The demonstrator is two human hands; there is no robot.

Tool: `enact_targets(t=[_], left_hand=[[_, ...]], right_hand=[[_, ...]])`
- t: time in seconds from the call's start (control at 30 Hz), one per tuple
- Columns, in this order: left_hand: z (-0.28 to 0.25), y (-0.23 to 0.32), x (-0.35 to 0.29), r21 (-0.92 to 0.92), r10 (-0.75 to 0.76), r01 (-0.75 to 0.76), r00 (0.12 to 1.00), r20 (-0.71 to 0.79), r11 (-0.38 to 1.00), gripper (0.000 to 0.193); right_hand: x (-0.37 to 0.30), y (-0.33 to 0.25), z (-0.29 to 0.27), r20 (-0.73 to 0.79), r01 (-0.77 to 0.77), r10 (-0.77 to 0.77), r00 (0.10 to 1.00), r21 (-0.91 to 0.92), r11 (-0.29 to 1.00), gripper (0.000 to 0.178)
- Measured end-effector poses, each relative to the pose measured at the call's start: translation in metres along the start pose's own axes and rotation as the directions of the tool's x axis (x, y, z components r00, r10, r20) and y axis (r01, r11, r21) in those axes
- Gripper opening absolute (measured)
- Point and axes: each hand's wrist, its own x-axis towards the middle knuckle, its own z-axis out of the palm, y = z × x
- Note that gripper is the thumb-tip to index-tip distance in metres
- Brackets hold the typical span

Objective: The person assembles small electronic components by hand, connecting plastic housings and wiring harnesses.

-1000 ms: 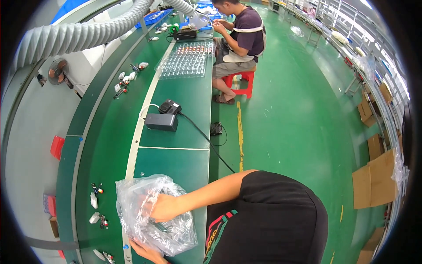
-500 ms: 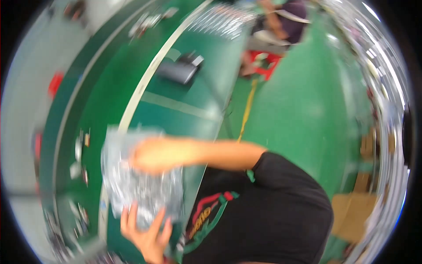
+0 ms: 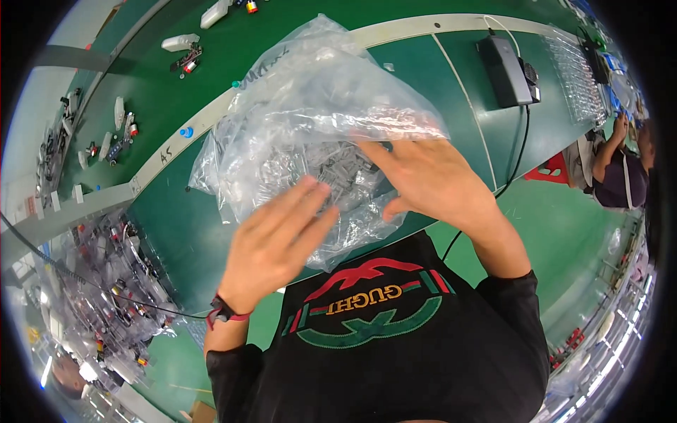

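A large clear plastic bag (image 3: 310,77) lies on the green table in front of me, its mouth facing me. Inside are many small clear-grey plastic pieces (image 3: 342,169). My left hand (image 3: 278,236) hovers at the bag's mouth, fingers stretched out over the pieces and nothing visible in it. On the right side, my right hand (image 3: 437,176) has its fingers reaching under the bag's upper film, the thumb spread apart near the lower edge. The film partly covers those fingertips.
Beyond the pale table rim (image 3: 159,155) runs a green belt carrying small assemblies (image 3: 187,56). A black box-shaped device (image 3: 502,70) with a cable stands to the right, before a clear ribbed tray (image 3: 575,77). Many assemblies (image 3: 113,282) crowd the left. Another person (image 3: 620,169) sits far right.
The view has turned and sharpened. My right hand has gone from across the bag to its right side, under the film. My left hand has come over the bag's mouth.
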Motion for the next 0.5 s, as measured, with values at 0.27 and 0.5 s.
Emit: enact_targets(t=[0.27,0.5], left_hand=[[0.054,-0.010,-0.001,-0.044,-0.082,0.084,0.995,0.056,0.995,0.053],[0.062,0.001,-0.039,-0.240,-0.076,0.097,0.993,0.095,0.966,0.061]], right_hand=[[0.036,-0.006,0.044,-0.227,0.035,0.026,0.974,0.261,0.965,0.052],[0.011,-0.006,0.074,-0.151,-0.048,0.057,0.987,0.065,0.997,0.054]])
